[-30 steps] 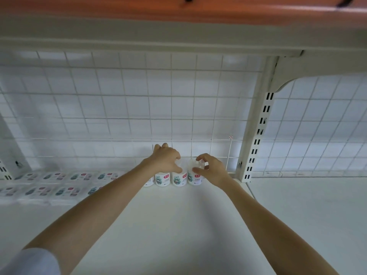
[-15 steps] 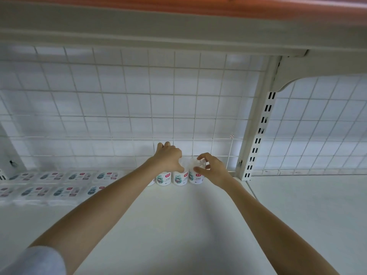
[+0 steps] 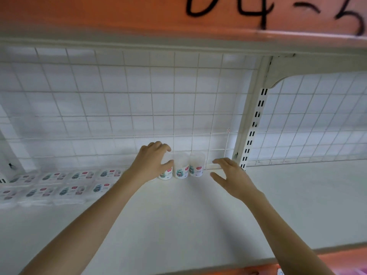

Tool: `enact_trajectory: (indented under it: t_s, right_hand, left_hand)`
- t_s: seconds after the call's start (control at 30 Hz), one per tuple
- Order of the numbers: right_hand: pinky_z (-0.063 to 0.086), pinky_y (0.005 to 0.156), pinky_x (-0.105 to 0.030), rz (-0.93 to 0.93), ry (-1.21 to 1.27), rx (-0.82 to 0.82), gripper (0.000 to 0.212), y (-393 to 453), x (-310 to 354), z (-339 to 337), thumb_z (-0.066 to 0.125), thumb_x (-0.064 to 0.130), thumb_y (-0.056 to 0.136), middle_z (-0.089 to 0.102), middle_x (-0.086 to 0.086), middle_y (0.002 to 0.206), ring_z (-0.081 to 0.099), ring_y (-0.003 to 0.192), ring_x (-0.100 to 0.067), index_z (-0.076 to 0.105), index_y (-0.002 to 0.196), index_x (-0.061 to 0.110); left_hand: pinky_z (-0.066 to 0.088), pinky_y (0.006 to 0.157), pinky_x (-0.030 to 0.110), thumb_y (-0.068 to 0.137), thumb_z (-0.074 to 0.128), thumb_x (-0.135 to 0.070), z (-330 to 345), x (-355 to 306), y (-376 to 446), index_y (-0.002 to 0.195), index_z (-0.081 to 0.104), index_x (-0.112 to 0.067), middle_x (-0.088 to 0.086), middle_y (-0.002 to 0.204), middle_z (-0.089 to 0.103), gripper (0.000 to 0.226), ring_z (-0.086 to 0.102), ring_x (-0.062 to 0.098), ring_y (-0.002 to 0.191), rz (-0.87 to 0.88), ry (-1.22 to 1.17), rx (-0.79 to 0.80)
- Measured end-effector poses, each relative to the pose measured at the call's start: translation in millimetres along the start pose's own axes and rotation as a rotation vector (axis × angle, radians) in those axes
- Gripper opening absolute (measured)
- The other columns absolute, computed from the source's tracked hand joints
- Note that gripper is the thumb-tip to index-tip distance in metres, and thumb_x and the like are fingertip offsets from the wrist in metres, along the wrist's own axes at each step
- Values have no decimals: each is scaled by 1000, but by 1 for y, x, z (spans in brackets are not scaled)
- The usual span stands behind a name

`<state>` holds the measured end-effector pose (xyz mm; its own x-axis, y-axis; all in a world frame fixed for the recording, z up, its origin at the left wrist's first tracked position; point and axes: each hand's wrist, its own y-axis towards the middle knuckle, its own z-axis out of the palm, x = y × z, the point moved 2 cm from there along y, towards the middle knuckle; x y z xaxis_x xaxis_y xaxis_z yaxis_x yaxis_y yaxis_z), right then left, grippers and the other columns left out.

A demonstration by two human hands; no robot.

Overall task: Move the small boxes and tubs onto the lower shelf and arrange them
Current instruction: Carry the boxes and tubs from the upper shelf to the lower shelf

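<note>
Boxes and three visible tubs already line the far lower shelf. The left hand grips the leftmost tub; the right hand hovers wide, empty. Only tidying seems left.

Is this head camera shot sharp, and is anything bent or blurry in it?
Head view: soft overall, tub labels unreadable; wide-angle bends the wire grid and upright; faint arm shadows fall on the shelf; flat boxes at left smear.

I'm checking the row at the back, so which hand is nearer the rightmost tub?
Right. The right hand hangs open just right of the rightmost tub, not touching it. The left hand is two tubs away, curled round the leftmost visible tub.
</note>
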<state>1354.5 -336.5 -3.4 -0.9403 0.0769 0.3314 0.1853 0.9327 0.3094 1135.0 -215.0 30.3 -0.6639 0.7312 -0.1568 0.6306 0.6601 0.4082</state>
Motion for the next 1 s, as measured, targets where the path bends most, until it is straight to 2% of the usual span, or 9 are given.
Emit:
enact_trajectory:
  t_s: [0.07, 0.17, 0.23, 0.4, 0.53, 0.7, 0.8, 0.93, 1.0]
  right_hand:
    - [36, 98, -30, -4, -112, -7, 42, -29, 0, -3, 46, 39, 94, 49, 6, 132, 44, 123, -15, 44, 132, 22]
    - [38, 97, -31, 1, -114, -30, 42, -75, -2, -5, 48, 39, 93, 53, 8, 129, 48, 120, -17, 48, 130, 21]
    - [43, 94, -30, -3, -82, -28, 40, -106, -1, -5, 49, 40, 91, 57, 7, 124, 53, 115, -17, 53, 126, 20]
    - [52, 74, -31, -51, -92, -118, 45, -168, 7, -10, 40, 48, 81, 68, 8, 102, 65, 93, -17, 65, 107, 20]
    - [54, 70, -33, -123, -59, -132, 43, -205, 18, -15, 43, 45, 79, 68, 4, 97, 65, 87, -21, 64, 104, 18]
    - [52, 70, -35, -241, -11, 1, 46, -244, 43, 2, 38, 46, 82, 65, 3, 98, 60, 90, -25, 63, 107, 18]
    - [53, 65, -35, -313, 31, 57, 41, -261, 76, 16, 43, 44, 81, 65, 2, 93, 62, 86, -25, 64, 105, 18]
    - [55, 68, -37, -440, 85, 157, 44, -270, 130, 42, 39, 49, 81, 67, 0, 95, 65, 87, -25, 63, 106, 20]
    - [54, 69, -38, -500, 110, 189, 44, -271, 160, 56, 39, 49, 81, 67, 1, 94, 65, 85, -25, 63, 106, 21]
  left_hand:
    - [39, 82, 32, 86, 57, -34, -3, 0, -27, 112, 58, -13, 2, 103, 60, 33, 58, 20, 97, 29, -36, -71]
    - [47, 60, 30, 76, 44, -42, 0, -4, -68, 91, 62, -13, 0, 79, 61, 37, 63, 22, 71, 77, 23, -96]
    - [50, 55, 29, 74, 40, -43, 3, -9, -95, 87, 63, -15, -2, 76, 61, 39, 64, 20, 67, 65, 69, -61]
    - [52, 58, 32, 76, 39, -41, -6, -27, -166, 91, 68, -14, 0, 80, 62, 42, 63, 22, 68, -15, 183, -43]
    - [51, 64, 33, 78, 41, -40, -20, -48, -226, 98, 66, -13, 3, 89, 63, 42, 62, 23, 76, -123, 203, -95]
    - [51, 66, 31, 76, 44, -40, -37, -72, -321, 99, 63, -16, 1, 91, 63, 39, 61, 23, 79, -291, 211, -99]
    - [52, 65, 33, 77, 44, -42, -51, -70, -382, 102, 60, -18, 2, 92, 64, 39, 63, 24, 78, -419, 237, -55]
    - [54, 67, 34, 76, 41, -46, -81, -56, -461, 102, 66, -15, 3, 95, 67, 47, 66, 23, 82, -665, 328, 1]
    - [54, 67, 36, 75, 41, -46, -100, -49, -500, 102, 67, -15, 4, 95, 68, 48, 67, 24, 83, -780, 339, -30]
